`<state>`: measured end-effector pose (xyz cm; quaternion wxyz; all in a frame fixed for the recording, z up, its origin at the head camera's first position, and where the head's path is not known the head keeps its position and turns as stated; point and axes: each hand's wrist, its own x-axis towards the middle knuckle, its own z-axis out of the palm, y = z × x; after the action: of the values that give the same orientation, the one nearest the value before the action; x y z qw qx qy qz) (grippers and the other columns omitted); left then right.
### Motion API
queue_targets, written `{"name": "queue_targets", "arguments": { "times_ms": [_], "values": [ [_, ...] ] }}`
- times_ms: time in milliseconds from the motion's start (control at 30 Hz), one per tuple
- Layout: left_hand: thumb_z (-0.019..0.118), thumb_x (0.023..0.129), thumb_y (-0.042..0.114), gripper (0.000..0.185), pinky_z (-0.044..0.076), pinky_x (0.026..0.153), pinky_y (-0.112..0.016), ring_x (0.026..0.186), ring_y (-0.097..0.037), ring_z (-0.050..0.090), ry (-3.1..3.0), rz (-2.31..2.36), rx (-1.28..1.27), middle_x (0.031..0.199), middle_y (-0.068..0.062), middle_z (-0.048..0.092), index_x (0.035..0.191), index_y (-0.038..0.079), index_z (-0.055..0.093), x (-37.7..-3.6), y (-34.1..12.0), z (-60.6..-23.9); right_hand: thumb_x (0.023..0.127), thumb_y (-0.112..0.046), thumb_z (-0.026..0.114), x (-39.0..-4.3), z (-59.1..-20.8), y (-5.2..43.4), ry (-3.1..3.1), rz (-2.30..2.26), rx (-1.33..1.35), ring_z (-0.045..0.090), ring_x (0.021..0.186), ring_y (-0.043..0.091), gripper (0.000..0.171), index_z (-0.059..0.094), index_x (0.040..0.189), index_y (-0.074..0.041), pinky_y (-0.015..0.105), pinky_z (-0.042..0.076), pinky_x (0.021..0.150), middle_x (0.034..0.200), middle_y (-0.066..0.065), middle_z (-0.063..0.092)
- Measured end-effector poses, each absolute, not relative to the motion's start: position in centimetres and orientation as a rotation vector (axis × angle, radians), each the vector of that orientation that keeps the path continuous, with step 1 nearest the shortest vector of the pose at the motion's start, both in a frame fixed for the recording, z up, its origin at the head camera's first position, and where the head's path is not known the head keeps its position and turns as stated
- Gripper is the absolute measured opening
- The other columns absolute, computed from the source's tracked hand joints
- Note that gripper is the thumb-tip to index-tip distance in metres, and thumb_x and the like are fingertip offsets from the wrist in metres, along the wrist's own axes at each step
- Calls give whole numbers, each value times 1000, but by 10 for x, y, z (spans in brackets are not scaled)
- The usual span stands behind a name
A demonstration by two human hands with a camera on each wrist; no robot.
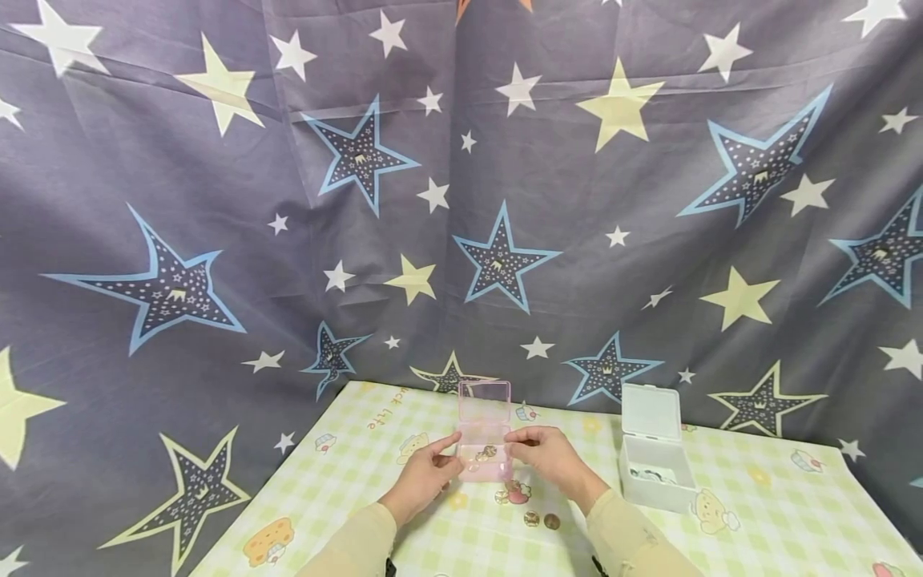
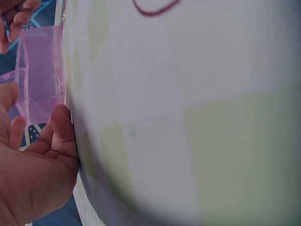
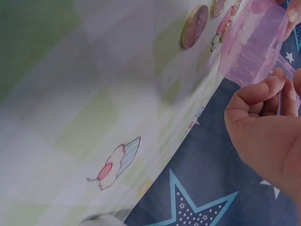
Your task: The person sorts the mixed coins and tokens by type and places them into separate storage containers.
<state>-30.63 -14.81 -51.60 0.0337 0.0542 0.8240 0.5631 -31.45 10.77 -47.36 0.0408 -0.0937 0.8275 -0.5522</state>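
A translucent pink plastic box (image 1: 485,473) stands on the table, its hinged lid (image 1: 485,402) raised at the back. Several coin-like round pieces (image 1: 486,453) show inside it. At the box's left side, the thumb and fingers of my left hand (image 1: 427,478) hold its edge. My right hand (image 1: 551,458) holds the right side near the rim, its fingers curled in the right wrist view. Two brownish coins (image 1: 551,522) lie on the cloth in front of the box, and more round pieces (image 1: 502,497) lie close to its front wall.
A white box (image 1: 658,490) with its lid up stands to the right, small pale items (image 1: 652,474) inside. Green checked cloth (image 1: 346,481) with printed pictures covers the table. Behind hangs a dark curtain (image 1: 238,176) with stars.
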Motion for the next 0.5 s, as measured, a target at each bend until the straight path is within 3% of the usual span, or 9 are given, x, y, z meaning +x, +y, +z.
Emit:
{"name": "queue_targets", "arguments": {
  "times_ms": [500],
  "values": [
    [75,100,22,63,47,54,-21,72,-16,63,2539,1711,177,108,-7,79,158,14,53,-304,-148,-512,98,-21,76,-292,-482,165,2611,-1520,-231,65,90,13,27,78,117,-2,29,55,79,106,5,78]
  ]
}}
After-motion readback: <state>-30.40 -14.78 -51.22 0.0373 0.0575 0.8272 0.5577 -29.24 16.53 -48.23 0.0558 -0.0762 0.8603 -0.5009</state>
